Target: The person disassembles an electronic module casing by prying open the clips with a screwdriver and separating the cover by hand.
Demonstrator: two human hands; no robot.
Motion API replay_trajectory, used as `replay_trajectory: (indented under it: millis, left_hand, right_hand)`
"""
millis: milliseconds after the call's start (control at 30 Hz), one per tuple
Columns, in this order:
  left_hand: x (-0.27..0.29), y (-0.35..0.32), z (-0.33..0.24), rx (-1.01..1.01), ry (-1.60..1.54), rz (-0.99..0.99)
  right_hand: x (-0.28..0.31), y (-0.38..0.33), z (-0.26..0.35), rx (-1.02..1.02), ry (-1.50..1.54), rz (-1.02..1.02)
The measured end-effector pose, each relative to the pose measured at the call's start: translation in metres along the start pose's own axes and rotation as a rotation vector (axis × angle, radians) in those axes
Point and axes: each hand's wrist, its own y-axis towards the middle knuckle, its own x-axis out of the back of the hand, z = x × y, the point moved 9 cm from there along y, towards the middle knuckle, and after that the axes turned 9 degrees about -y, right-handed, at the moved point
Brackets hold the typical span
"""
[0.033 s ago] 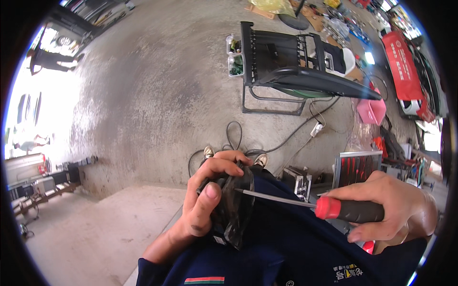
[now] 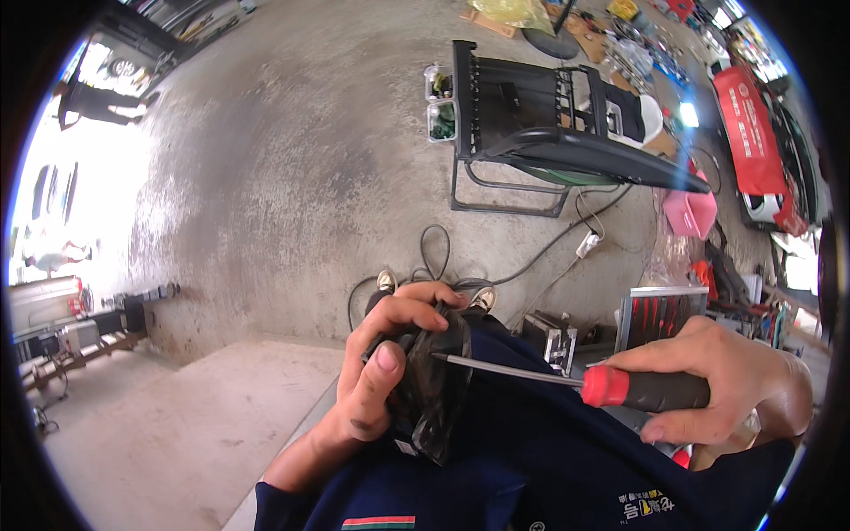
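My left hand (image 2: 381, 363) is closed around a dark, glossy black part (image 2: 434, 389), held up in front of my navy shirt. Its thumb and fingers press on the near side and top; the exact kind of part I cannot make out. In my right hand (image 2: 726, 380) is a screwdriver (image 2: 655, 391) with a black and red handle. The shaft runs leftward, and its tip meets the black part near the upper middle. Whether the tip is inside a gap or only against the surface is hidden.
Ahead stands a black folding recliner (image 2: 513, 106), with small clear containers (image 2: 441, 119) at its left end. Cables (image 2: 522, 261) loop across the floor near my shoes. A pink bin (image 2: 691, 212) and an open case of red-handled tools (image 2: 660, 314) are on the right.
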Motion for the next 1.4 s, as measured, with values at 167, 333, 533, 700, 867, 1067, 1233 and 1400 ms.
replay_trajectory:
  millis: [167,333,533,700,867,1067,1233,1400]
  left_hand:
    - [0.039,-0.015,-0.005,-0.045,-0.120,-0.105]
    - [0.083,-0.019,-0.008,-0.044,-0.184,-0.061]
    - [0.104,-0.002,-0.006,0.077,-0.164,0.061]
    - [0.092,0.014,0.014,0.210,-0.158,0.174]
    - [0.048,0.035,0.012,0.138,-0.070,0.392]
    - [0.018,0.072,0.091,0.455,-0.362,0.508]
    - [0.031,0.101,0.238,1.034,-0.445,-0.057]
    - [-0.127,0.092,0.313,1.351,0.023,0.163]
  right_hand:
    - [-0.013,0.040,0.009,-0.070,0.018,0.186]
    - [-0.019,0.084,0.025,0.014,-0.057,0.116]
    - [-0.030,0.084,0.065,0.075,-0.654,-0.105]
    - [-0.058,0.055,0.088,0.192,-1.361,-0.409]
    - [-0.071,-0.001,0.050,0.087,-0.759,-0.701]
    - [-0.149,-0.109,-0.128,-0.081,0.187,-1.365]
    - [-0.325,-0.152,-0.405,-0.784,0.856,-1.937]
    - [-0.317,-0.174,-0.626,-1.596,0.842,-2.115]
